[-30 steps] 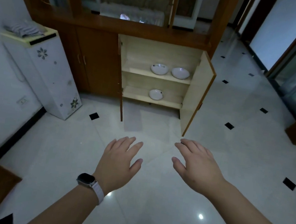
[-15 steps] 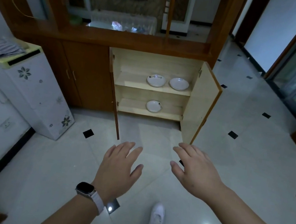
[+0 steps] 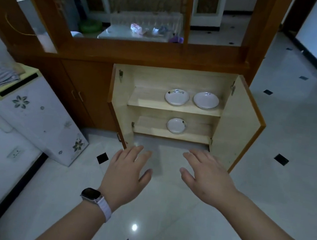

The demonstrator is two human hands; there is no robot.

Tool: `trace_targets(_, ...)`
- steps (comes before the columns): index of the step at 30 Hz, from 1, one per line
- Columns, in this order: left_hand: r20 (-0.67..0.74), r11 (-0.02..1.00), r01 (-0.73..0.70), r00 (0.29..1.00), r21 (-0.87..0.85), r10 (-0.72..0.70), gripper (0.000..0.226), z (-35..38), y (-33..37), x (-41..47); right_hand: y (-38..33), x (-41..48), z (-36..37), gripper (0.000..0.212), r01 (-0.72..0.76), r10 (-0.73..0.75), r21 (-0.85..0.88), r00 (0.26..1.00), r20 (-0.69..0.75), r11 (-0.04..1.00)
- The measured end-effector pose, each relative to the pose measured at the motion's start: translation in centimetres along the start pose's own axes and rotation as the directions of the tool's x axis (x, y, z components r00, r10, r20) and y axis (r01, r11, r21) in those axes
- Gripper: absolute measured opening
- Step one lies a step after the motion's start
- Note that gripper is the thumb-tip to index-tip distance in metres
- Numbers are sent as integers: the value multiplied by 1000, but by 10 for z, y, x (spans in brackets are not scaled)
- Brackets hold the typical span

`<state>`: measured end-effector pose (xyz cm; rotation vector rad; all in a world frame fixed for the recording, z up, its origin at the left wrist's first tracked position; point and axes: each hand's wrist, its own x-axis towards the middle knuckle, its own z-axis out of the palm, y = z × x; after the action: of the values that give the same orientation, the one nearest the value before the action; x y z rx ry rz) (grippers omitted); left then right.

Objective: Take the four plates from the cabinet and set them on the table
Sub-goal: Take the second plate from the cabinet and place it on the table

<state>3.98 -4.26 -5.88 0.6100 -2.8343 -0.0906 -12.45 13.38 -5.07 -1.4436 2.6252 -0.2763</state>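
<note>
Glossy floor tiles [image 3: 284,197] run to the open cabinet [image 3: 238,120]: left plate [image 3: 177,97] and right plate [image 3: 206,100] on its upper shelf [image 3: 148,101], lower plate [image 3: 176,125] beneath. Well short of them hover the left grip [image 3: 126,174] and right grip [image 3: 210,181], fingers spread, empty.

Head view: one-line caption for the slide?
Left hand and right hand held open toward the open cabinet; left plate and right plate on the upper shelf, third plate on the lower shelf.

Cabinet [image 3: 169,79], both doors open.
Upper shelf [image 3: 146,100]: first plate [image 3: 177,97], white with a patterned rim, near centre; second plate [image 3: 206,100], white, at its 3 o'clock, just beside it.
Lower shelf [image 3: 148,125]: third plate [image 3: 176,125], white, at 6 o'clock of the first.
</note>
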Motion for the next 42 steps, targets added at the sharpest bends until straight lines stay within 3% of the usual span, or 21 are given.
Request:
trace_targets(4, -8, 1000, -19, 1000, -8, 19, 47, 4, 7, 44, 24, 35, -14, 71, -1, 2, 4, 1000, -25, 1000)
trace_targets(12, 50, 999, -46, 998, -17, 47, 50, 31, -7, 119, 57, 90, -10, 71, -67, 67, 43, 998, -16, 997)
trace_targets(25, 138, 985, -75, 986, -154, 97, 53, 114, -95, 283, 86, 254, 12, 75, -171, 173, -34, 983, 55, 985)
trace_targets(30, 129, 977, -100, 984, -189, 125, 49, 139, -133, 351, 91, 327, 16, 64, -203, 206, -57, 977, 58, 977)
trace_targets(35, 112, 970, -138, 980, -201, 163, 45, 150, -158, 403, 93, 378, 13, 48, -234, 229, -58, 970, -81, 971)
trace_targets(42, 132, 971, -174, 972, -162, 197, 44, 175, -182, 454, 114, 431, 20, 64, -256, 258, -61, 966, 32, 965)
